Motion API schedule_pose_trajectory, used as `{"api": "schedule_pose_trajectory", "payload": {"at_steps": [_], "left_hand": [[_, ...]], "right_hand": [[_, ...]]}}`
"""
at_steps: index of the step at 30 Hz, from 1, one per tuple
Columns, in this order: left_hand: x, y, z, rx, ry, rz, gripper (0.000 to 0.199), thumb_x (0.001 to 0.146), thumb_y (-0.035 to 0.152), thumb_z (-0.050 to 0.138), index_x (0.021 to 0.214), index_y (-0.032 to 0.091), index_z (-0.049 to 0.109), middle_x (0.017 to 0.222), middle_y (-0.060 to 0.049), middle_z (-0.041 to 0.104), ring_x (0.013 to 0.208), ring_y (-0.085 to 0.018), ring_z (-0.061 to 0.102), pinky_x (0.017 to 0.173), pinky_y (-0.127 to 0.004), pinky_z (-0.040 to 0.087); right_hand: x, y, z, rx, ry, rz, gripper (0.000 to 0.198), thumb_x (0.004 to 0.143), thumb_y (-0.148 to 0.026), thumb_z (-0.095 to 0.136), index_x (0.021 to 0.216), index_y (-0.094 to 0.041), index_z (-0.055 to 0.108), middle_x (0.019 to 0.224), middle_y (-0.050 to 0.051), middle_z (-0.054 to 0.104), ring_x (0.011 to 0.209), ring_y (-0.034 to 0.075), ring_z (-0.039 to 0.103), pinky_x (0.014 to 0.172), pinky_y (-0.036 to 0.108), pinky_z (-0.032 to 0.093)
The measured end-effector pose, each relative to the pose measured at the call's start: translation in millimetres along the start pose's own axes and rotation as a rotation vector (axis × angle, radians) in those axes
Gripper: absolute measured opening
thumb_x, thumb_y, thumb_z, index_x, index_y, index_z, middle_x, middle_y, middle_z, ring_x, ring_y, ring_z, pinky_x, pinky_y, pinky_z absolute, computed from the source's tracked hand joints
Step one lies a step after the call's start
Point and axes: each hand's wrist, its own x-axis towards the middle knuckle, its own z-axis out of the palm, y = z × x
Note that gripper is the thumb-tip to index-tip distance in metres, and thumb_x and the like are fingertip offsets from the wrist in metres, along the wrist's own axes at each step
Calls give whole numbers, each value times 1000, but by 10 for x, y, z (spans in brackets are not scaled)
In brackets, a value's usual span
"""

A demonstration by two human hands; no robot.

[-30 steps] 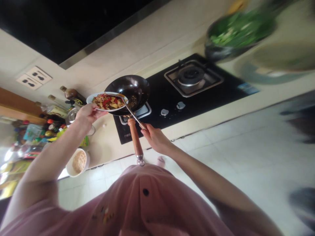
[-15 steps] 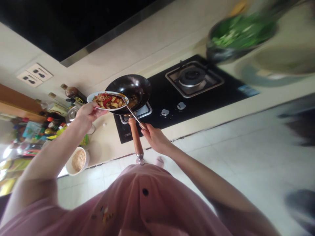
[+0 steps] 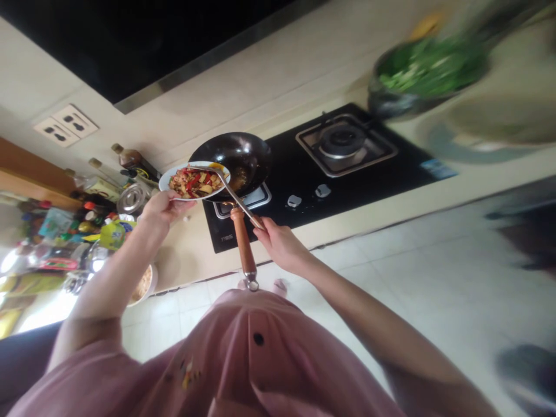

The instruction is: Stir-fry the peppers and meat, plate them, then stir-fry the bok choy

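My left hand grips the near-left rim of a white plate, its fingers tucked under the edge. Stir-fried food with red pepper pieces lies on the plate. In my right hand is the handle of a metal spatula, whose far end rests at the food on the plate. Behind and partly under the plate sits a dark wok with an oily residue inside. The wok's wooden handle points toward my body, touched by neither hand.
On the black gas stove, a second burner is to the right. Beyond it stands a pot of green leaves. Bottles and packets crowd the left counter. A white bowl is partly behind my left arm.
The view has shifted slightly, and my left forearm now covers more of the white bowl. Plate and spatula keep nearly the same position over the wok's near-left edge.
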Motion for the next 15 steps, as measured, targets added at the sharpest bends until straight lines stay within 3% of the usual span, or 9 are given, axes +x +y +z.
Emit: {"api": "schedule_pose_trajectory", "payload": {"at_steps": [3,6,12,15], "left_hand": [[-25,-234,-120,-66,-98,55,57,73,-11,40,125,6,54,85,-14,73,73,-24,73,64,-34,63],[-16,-471,-227,-189,-177,107,58,72,-10,44,126,7,54,93,-13,73,83,-23,73,72,-34,63],[12,-701,-377,-312,-202,171,54,69,-8,48,120,5,56,96,-16,72,96,-28,70,83,-41,61],[37,-722,-462,-326,-226,207,49,67,-7,51,114,5,58,91,-15,73,93,-29,70,87,-46,59]], "right_hand": [[-13,-46,-146,-98,33,-24,39,98,-37,37,127,-16,54,89,11,67,74,21,62,65,26,38],[-31,-40,-222,-46,83,-91,40,97,-39,38,127,-18,56,88,9,68,72,19,62,66,26,41],[-114,5,-133,61,124,-182,47,95,-46,39,127,-18,57,83,6,68,64,16,60,65,27,45],[-143,-24,-49,90,126,-172,47,94,-48,41,126,-18,58,93,8,69,73,16,63,72,28,48]]}}
